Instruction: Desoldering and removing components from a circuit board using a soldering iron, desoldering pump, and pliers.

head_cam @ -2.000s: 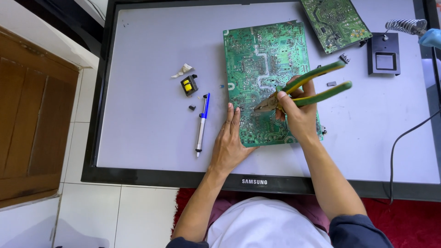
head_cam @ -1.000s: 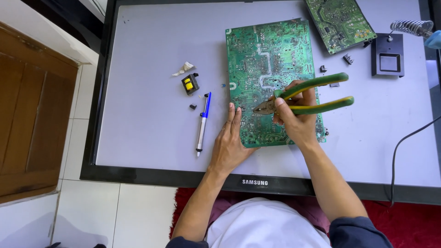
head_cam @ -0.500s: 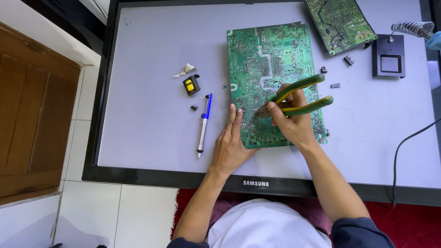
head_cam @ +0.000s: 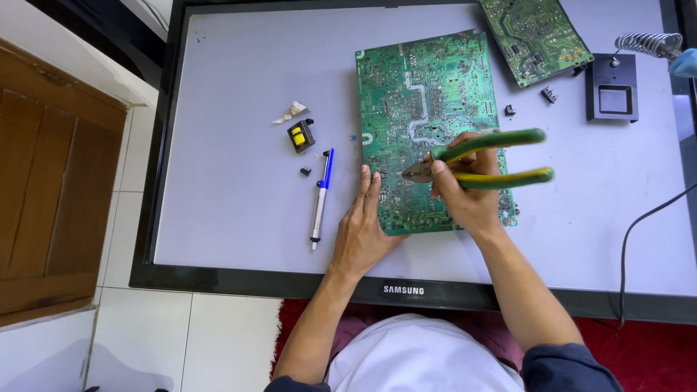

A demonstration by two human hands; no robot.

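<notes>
Where hands point(head_cam: 406, 210) meet: circuit board point(head_cam: 428, 94) (flat)

Light: bright, even daylight
Shadows: soft, short, just beside the pliers point(head_cam: 483, 156)
Focus: sharp around the pliers
Glare: overexposed upper right of them

floor: white tiles point(head_cam: 145, 327), grey grout | left: brown wooden panel furniture point(head_cam: 51, 196) | near edge: red rug point(head_cam: 639, 341) | light: bright, even daylight, soft shadows | walls, windows: out of frame
</notes>
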